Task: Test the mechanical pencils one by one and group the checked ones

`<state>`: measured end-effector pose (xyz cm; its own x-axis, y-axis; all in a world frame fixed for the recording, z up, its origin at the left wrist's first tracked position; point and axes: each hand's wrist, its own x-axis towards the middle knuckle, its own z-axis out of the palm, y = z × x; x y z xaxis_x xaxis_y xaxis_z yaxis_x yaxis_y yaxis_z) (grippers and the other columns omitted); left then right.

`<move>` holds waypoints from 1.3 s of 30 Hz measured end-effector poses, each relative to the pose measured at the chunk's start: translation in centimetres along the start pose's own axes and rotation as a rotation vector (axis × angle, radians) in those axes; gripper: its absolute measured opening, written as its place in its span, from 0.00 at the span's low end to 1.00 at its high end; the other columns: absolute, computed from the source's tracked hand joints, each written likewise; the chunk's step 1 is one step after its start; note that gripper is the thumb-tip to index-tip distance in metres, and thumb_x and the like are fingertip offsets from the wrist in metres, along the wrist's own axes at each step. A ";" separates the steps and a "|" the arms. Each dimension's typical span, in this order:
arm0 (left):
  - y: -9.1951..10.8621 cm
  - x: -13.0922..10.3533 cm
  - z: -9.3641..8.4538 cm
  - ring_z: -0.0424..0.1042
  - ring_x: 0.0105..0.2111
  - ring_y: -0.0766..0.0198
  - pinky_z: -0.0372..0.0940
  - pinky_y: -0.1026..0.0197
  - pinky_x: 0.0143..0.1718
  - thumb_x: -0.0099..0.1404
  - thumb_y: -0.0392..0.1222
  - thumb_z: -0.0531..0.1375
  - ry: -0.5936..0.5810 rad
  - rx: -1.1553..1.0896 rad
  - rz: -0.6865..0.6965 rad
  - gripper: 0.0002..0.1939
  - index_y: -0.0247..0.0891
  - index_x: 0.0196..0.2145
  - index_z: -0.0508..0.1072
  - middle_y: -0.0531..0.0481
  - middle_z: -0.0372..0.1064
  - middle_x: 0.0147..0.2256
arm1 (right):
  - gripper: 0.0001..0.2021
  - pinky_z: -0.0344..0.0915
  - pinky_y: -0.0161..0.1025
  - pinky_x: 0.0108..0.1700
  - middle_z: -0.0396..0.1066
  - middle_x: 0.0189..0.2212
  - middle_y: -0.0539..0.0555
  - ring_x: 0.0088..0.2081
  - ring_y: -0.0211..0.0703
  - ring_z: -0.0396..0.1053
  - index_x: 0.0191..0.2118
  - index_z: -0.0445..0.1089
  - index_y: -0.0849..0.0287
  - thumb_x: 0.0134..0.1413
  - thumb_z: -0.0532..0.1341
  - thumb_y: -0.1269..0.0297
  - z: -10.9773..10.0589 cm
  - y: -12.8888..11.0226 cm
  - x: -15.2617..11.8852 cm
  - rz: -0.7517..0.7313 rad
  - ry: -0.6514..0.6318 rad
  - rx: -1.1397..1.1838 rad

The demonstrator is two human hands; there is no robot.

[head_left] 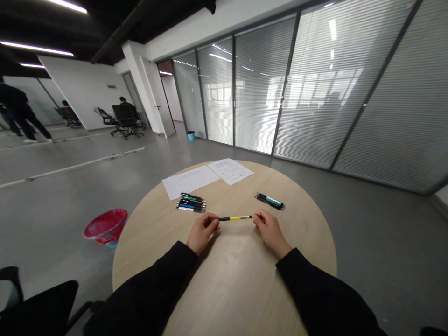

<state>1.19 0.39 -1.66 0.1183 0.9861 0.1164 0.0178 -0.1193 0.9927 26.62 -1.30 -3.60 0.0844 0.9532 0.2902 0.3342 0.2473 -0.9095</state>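
A black and yellow pen (235,218) is held level just above the round table. My left hand (204,229) is closed around its black end at the left. At the opposite end, the fingers of my right hand (269,229) are pinched together at the dark tip; exactly how much of the pen they grip is hidden. Beyond my left hand lies a row of several pens (191,202) with black, green, blue and white barrels. Behind my right hand is a smaller group of pens (269,200), black and green.
Two printed paper sheets (191,181) (231,171) lie at the far side of the wooden table (224,280). A red-lined basket (105,226) stands on the floor at the left, near a black chair (42,303). Other people are in the background at far left.
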 end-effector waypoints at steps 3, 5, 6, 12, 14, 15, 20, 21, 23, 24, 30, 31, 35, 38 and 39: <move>0.1 0.0 0.0 0.71 0.26 0.65 0.67 0.63 0.30 0.54 0.51 0.68 0.000 0.006 -0.001 0.17 0.34 0.33 0.74 0.53 0.70 0.25 | 0.16 0.55 0.34 0.26 0.64 0.20 0.47 0.23 0.39 0.61 0.28 0.67 0.57 0.59 0.57 0.50 0.0 -0.2 0.0 0.003 -0.001 0.002; 0.2 0.0 0.1 0.71 0.26 0.65 0.67 0.63 0.30 0.54 0.51 0.68 -0.004 0.015 0.003 0.17 0.35 0.33 0.73 0.53 0.70 0.25 | 0.16 0.55 0.34 0.26 0.64 0.19 0.47 0.22 0.39 0.60 0.28 0.66 0.57 0.59 0.57 0.51 -0.1 -0.3 0.0 0.004 -0.005 0.005; 0.2 0.0 0.1 0.71 0.26 0.65 0.66 0.63 0.30 0.54 0.51 0.68 -0.005 0.017 0.007 0.17 0.35 0.33 0.73 0.53 0.70 0.25 | 0.16 0.54 0.34 0.25 0.63 0.19 0.47 0.22 0.39 0.59 0.28 0.66 0.57 0.59 0.57 0.51 -0.1 -0.3 -0.1 0.005 -0.010 0.005; 0.2 0.0 0.1 0.70 0.25 0.65 0.65 0.63 0.29 0.54 0.51 0.68 -0.008 0.022 0.011 0.16 0.35 0.32 0.73 0.54 0.69 0.24 | 0.16 0.54 0.34 0.25 0.62 0.19 0.47 0.22 0.39 0.59 0.28 0.66 0.57 0.60 0.56 0.51 -0.1 -0.2 0.0 -0.011 -0.011 -0.016; 0.3 -0.1 0.1 0.70 0.25 0.65 0.65 0.63 0.29 0.54 0.51 0.68 -0.005 0.027 0.014 0.16 0.35 0.32 0.73 0.54 0.69 0.24 | 0.16 0.55 0.34 0.26 0.62 0.19 0.47 0.23 0.39 0.59 0.28 0.66 0.57 0.60 0.56 0.51 -0.1 -0.2 0.0 -0.020 -0.016 -0.024; 0.3 -0.1 0.1 0.70 0.25 0.65 0.65 0.63 0.29 0.54 0.51 0.68 -0.004 0.028 0.017 0.16 0.35 0.32 0.73 0.53 0.69 0.24 | 0.16 0.55 0.34 0.26 0.62 0.19 0.47 0.23 0.39 0.59 0.28 0.66 0.57 0.60 0.56 0.51 -0.1 -0.2 0.0 -0.023 -0.014 -0.026; 0.3 0.0 0.0 0.70 0.25 0.65 0.65 0.63 0.30 0.54 0.50 0.68 -0.025 0.032 0.019 0.16 0.35 0.33 0.73 0.53 0.70 0.24 | 0.16 0.54 0.34 0.25 0.62 0.19 0.47 0.22 0.39 0.59 0.28 0.66 0.57 0.60 0.56 0.52 0.0 -0.3 0.0 -0.010 0.010 -0.029; 0.2 0.0 0.0 0.70 0.25 0.65 0.65 0.63 0.30 0.54 0.50 0.68 -0.024 0.034 0.022 0.16 0.35 0.33 0.73 0.53 0.70 0.24 | 0.15 0.54 0.34 0.25 0.62 0.19 0.47 0.22 0.39 0.59 0.28 0.67 0.57 0.60 0.56 0.52 0.0 -0.3 0.0 -0.010 0.012 -0.031; 0.1 0.1 -0.1 0.71 0.25 0.65 0.65 0.63 0.29 0.54 0.50 0.68 -0.019 0.042 0.027 0.16 0.35 0.33 0.74 0.53 0.70 0.24 | 0.15 0.55 0.34 0.24 0.63 0.20 0.48 0.23 0.39 0.59 0.28 0.68 0.57 0.59 0.56 0.52 0.0 -0.1 0.0 -0.010 0.017 -0.034; 0.0 0.1 -0.1 0.71 0.25 0.65 0.65 0.63 0.29 0.54 0.50 0.68 -0.014 0.044 0.028 0.16 0.35 0.33 0.74 0.53 0.70 0.24 | 0.15 0.55 0.34 0.24 0.64 0.20 0.48 0.23 0.39 0.60 0.29 0.68 0.57 0.59 0.56 0.51 0.1 0.0 0.1 -0.009 0.019 -0.035; -0.1 0.1 -0.1 0.71 0.25 0.64 0.65 0.63 0.29 0.53 0.51 0.68 0.004 0.035 0.016 0.17 0.35 0.31 0.73 0.53 0.70 0.24 | 0.16 0.56 0.35 0.24 0.66 0.21 0.50 0.23 0.41 0.62 0.30 0.71 0.58 0.57 0.57 0.50 0.2 0.6 0.2 0.012 0.019 -0.022; -0.1 0.1 0.0 0.71 0.25 0.65 0.65 0.63 0.29 0.54 0.51 0.68 0.003 0.032 0.015 0.16 0.35 0.31 0.73 0.53 0.70 0.24 | 0.16 0.57 0.35 0.25 0.67 0.21 0.50 0.24 0.41 0.63 0.30 0.71 0.58 0.57 0.58 0.50 0.2 0.6 0.3 0.015 0.019 -0.026; 0.1 0.0 0.0 0.71 0.25 0.65 0.65 0.63 0.29 0.54 0.50 0.68 0.005 0.017 0.011 0.16 0.35 0.32 0.73 0.53 0.70 0.24 | 0.16 0.59 0.36 0.27 0.70 0.23 0.52 0.25 0.43 0.65 0.30 0.72 0.58 0.57 0.59 0.51 0.1 0.4 0.3 0.001 0.019 -0.033; 0.3 -0.1 0.0 0.71 0.25 0.65 0.65 0.63 0.30 0.54 0.50 0.68 0.009 0.018 0.006 0.16 0.35 0.31 0.73 0.53 0.70 0.24 | 0.15 0.60 0.37 0.28 0.72 0.25 0.53 0.26 0.44 0.66 0.31 0.74 0.58 0.56 0.60 0.50 0.1 0.5 0.3 0.000 0.014 -0.002; 0.3 -0.1 0.0 0.71 0.25 0.65 0.65 0.63 0.30 0.54 0.50 0.68 0.008 0.019 0.006 0.16 0.35 0.31 0.73 0.53 0.70 0.24 | 0.15 0.60 0.37 0.28 0.73 0.25 0.53 0.26 0.44 0.66 0.31 0.74 0.58 0.55 0.60 0.50 0.1 0.6 0.4 0.006 0.017 0.014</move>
<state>1.23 0.28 -1.36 0.1101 0.9863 0.1230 0.0364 -0.1277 0.9911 26.73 -0.76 -4.05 0.1021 0.9516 0.2900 0.3201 0.2446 -0.9153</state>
